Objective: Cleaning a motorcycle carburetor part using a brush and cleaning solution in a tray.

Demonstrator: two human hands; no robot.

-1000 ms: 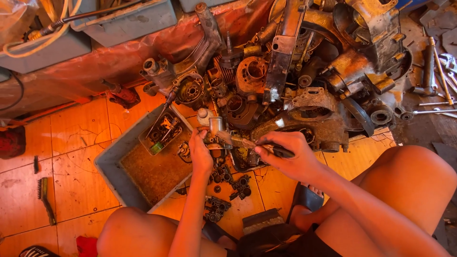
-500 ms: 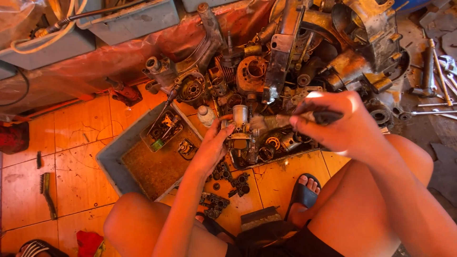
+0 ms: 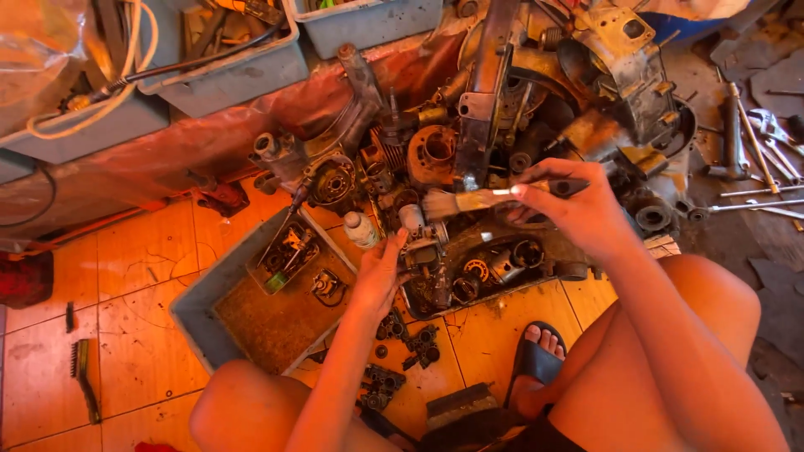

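- The right hand (image 3: 578, 209) holds a flat paintbrush with a pale wooden handle and worn bristles (image 3: 477, 201); its fingers are closed around the dark end of the handle, and the bristles point to the left, above the engine parts.
- The left hand (image 3: 378, 272) rests on a greasy metal engine part, grey and rounded (image 3: 423, 251); its fingers are bent over this part, but how tightly they grip is hard to tell.
- Just under both hands lies a dark, oily engine casing with round openings and gear-like pieces inside (image 3: 494, 268).
- Beside the left hand stands a small white plastic bottle (image 3: 360, 228).
- A shallow grey metal tray with a rusty brown bottom (image 3: 201, 322) lies on the glossy orange floor tiles (image 3: 126, 335); small metal parts sit in its upper corner.
- Behind this is a heap of rusty engine blocks and pipes (image 3: 519, 100); the single pieces are difficult to separate.
- A small wire brush (image 3: 82, 377) lies on the tiles at the left.
- Long steel tools (image 3: 754, 142) lie at the right, partly cut by the frame edge.
- The person's bare knees hide the lower floor.
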